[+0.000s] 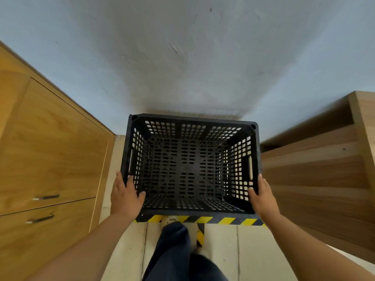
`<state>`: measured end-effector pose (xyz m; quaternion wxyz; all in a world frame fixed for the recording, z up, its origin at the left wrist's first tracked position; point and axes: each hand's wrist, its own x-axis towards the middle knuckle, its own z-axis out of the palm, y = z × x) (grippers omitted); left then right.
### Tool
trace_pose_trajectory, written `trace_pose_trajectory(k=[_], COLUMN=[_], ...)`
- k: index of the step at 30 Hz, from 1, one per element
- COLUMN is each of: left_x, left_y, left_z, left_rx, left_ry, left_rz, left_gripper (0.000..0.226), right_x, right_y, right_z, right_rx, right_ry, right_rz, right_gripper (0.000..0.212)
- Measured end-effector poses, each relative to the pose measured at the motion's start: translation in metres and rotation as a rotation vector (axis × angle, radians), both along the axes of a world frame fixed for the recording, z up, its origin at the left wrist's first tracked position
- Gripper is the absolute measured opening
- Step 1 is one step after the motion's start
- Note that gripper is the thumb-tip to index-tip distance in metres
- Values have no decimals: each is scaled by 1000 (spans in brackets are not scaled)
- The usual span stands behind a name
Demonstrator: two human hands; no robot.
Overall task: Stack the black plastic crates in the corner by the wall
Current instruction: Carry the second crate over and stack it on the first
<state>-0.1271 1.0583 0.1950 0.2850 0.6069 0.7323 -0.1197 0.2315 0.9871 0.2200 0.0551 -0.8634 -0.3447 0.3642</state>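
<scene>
A black plastic crate with perforated walls and floor sits open side up against the pale wall, between two wooden units. I look straight down into it and it holds nothing. My left hand grips its near left rim, thumb inside the wall. My right hand grips the near right rim just below the slot handle. Whether another crate lies under this one is hidden.
A wooden cabinet with two drawer handles stands close on the left. A wooden shelf unit stands close on the right. Yellow-black hazard tape crosses the pale floor at the crate's near edge. My leg and shoe are just behind it.
</scene>
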Motion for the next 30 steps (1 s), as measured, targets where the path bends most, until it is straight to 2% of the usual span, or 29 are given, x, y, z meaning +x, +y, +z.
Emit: trace_pose_trajectory(k=[6,13,18,30], left_x=[11,11,8,6], left_y=[-16,-22,-22,-24], left_z=[-7,-8,-15,-18], left_rx=[68,103,-42,-86], left_ry=[50,39,133,167], left_rz=[43,24,-74,-137], left_gripper=[63,60,79,77], right_x=[4,18,20,25], right_y=[-15,-20,-30,-46], right_z=[-19,-24,-29,-43], right_rx=[-1,14,38,154], right_ry=[-129,-155,-190,-194], right_rz=[61,150,203,241], right_gripper=[80,90,89,81])
